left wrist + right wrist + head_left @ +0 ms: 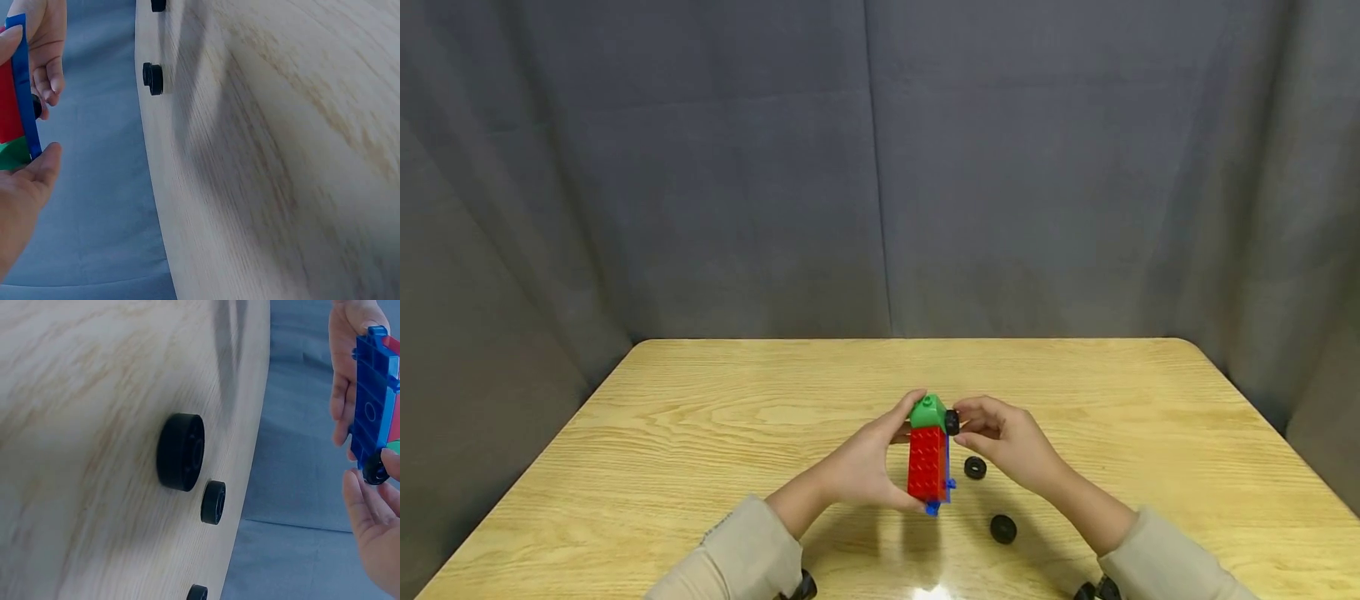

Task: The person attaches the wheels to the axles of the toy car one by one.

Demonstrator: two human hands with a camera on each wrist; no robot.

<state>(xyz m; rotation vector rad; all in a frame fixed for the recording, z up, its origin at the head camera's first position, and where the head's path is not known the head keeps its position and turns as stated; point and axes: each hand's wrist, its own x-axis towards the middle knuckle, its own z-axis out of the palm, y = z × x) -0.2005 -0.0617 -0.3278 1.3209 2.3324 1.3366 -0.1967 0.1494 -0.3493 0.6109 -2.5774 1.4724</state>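
Observation:
A toy block car (927,462) with a red studded body, a green front piece and a blue base is held up above the table. My left hand (876,467) grips it from the left, thumb at the near end and fingers at the green end. On the base's right side, by the green piece, sits a black wheel (375,467). My right hand (1011,433) pinches this wheel with thumb and fingertips. In the right wrist view the blue underside of the base faces the camera, with small blue axle stubs along its edges.
Below the hands, a black wheel (975,467) and another black wheel (1003,529) lie on the wooden table (737,417). More black wheels (1084,592) show beside the right sleeve, and a black piece (807,585) beside the left sleeve. Grey curtains (775,167) hang behind.

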